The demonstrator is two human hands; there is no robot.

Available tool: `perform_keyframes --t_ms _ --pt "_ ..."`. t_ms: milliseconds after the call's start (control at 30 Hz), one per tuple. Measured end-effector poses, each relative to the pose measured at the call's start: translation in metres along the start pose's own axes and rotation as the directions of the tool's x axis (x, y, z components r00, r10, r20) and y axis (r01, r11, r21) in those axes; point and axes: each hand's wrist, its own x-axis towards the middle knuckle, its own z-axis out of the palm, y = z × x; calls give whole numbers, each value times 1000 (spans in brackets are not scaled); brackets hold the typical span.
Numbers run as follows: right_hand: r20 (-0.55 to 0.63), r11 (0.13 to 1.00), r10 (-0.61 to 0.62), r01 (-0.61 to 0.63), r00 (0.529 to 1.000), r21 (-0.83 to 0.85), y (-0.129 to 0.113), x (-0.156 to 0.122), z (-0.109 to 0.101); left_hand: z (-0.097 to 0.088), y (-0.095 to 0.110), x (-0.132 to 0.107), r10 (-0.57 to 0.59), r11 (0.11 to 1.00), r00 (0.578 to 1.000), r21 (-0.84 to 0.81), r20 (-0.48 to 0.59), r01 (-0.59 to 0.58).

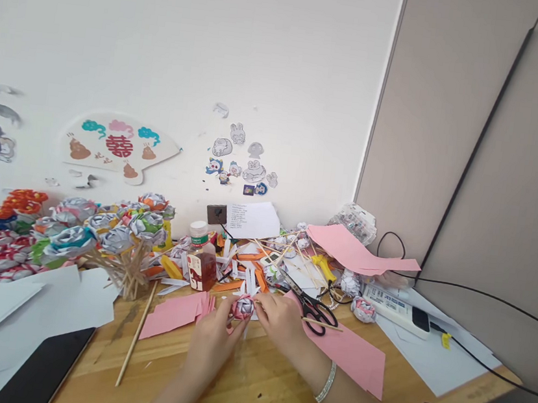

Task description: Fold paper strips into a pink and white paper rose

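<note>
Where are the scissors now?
In the head view, right of centre: the scissors lie partly over pink paper, just right of the right hand.

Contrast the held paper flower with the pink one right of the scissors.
The held flower is between left hand and right hand; the loose flower lies on the table. The held flower has a whitish middle edged pink; the loose flower is streaked pink and white. Both are paper.

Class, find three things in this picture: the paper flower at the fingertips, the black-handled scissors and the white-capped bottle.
Paper flower [244, 306]: head view, on its folded centre.
Scissors [307, 307]: head view, on the black handles near the blades.
Bottle [205, 261]: head view, on its body.
</note>
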Motion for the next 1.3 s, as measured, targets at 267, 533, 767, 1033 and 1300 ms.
perform_keyframes --t_ms 267,533,767,1033,1300 --pt "53 988 122 -127 991 85 -3 5 -9 0 1 1 -2 1000 1000 -20 -16 2" --pt "165 936 205 -243 965 254 -4 10 -16 -3 5 0 -16 999 1000 -40 -1 16" --pt "187 894 255 -305 949 327 -4 13 -20 -1 3 1 -39 998 999 -58 24 40" --pt "130 937 220 -247 967 248 -8 12 -24 -2 3 0 31 999 999 -22 -6 -31" --pt "105 980 146 -158 984 117 -5 8 -18 2 -2 0 134 989 989 75 -56 -130"
